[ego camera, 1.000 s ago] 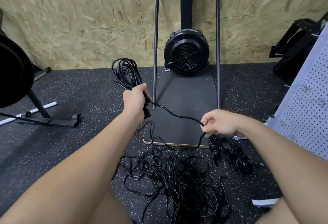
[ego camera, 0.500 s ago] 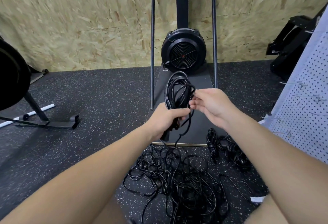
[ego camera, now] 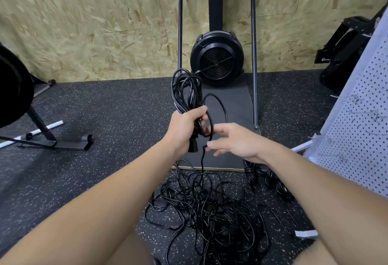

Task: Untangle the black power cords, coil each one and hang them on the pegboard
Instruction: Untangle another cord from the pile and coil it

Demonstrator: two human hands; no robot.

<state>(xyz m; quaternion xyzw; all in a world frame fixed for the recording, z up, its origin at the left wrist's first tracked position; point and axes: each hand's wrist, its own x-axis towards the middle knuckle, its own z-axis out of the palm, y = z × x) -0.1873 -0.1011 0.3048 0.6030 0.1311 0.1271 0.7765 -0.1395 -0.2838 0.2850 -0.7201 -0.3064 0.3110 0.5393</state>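
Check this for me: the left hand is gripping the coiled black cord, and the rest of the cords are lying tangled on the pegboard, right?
Not quite. The left hand does grip the coiled black cord, but the tangled cords lie on the speckled floor, not on the pegboard, which stands at the right with none of them on it. The head view shows this.

We count two hands (ego camera: 184,127) (ego camera: 235,142), one coil (ego camera: 186,91) of cord held up, one tangled heap (ego camera: 207,208) on the floor, two wound bundles (ego camera: 251,170) (ego camera: 277,185), one pegboard (ego camera: 361,130), one fan machine (ego camera: 217,58).
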